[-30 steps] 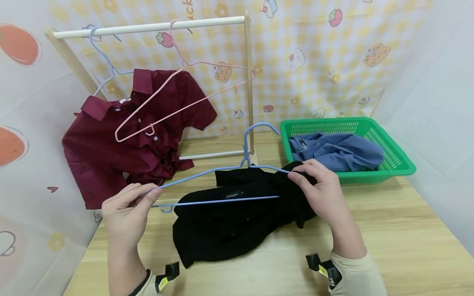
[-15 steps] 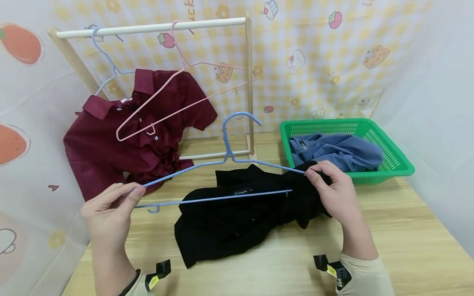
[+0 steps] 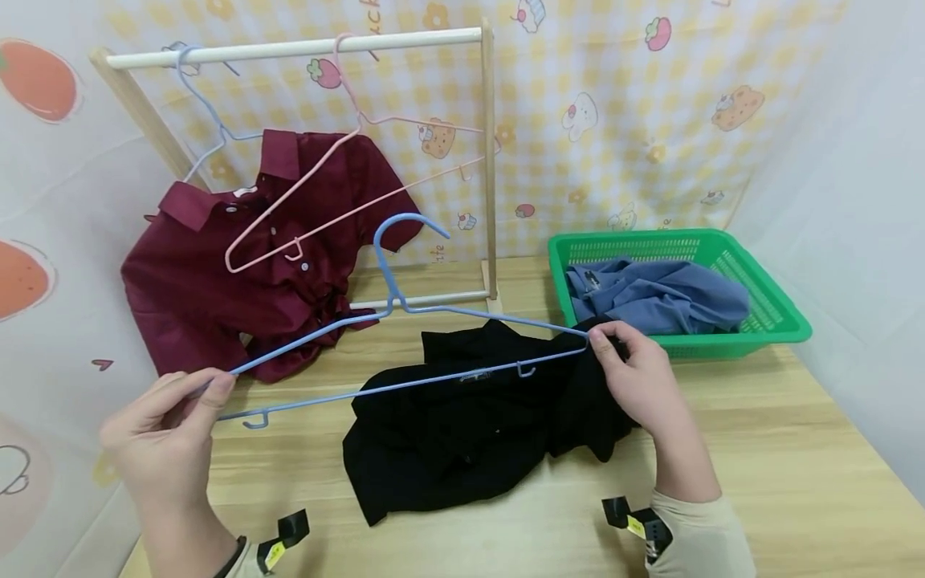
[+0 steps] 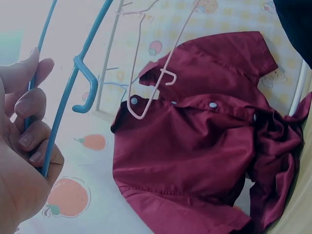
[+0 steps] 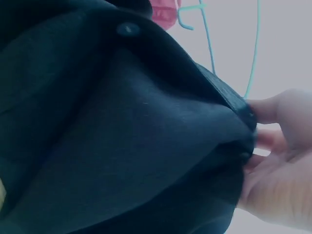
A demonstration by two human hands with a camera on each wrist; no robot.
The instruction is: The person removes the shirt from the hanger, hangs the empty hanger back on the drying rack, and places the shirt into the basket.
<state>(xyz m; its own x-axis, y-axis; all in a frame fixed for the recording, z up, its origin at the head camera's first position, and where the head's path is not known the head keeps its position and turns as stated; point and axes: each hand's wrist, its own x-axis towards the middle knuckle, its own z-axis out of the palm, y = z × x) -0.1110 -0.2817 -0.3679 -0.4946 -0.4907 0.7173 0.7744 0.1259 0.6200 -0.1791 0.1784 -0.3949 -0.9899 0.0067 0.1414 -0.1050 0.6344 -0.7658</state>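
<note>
My left hand [image 3: 162,441] grips the left end of a blue clothes hanger [image 3: 325,325], with fingers curled round its wire in the left wrist view. The hanger's hook points up, and its lower bar crosses in front of a black shirt [image 3: 448,449]. My right hand [image 3: 639,373] pinches an edge of that shirt, lifting its right part; the rest lies on the table. The hanger's right corner is at the right thumb; whether they touch, I cannot tell. In the right wrist view the raised black cloth [image 5: 146,126] fills much of the picture and hides some fingertips.
Behind, a rack [image 3: 303,50] carries a maroon shirt [image 3: 217,265] on a blue hanger and a bare pink hanger [image 3: 289,197]. At the right back stands a green basket [image 3: 784,321] with a blue garment [image 3: 658,293] inside. Wooden table [image 3: 780,482] shows at the front right.
The blue hanger has slid left with my left hand, bringing its right corner out to my right thumb. My right hand moved right, then slightly back, still holding the black shirt.
</note>
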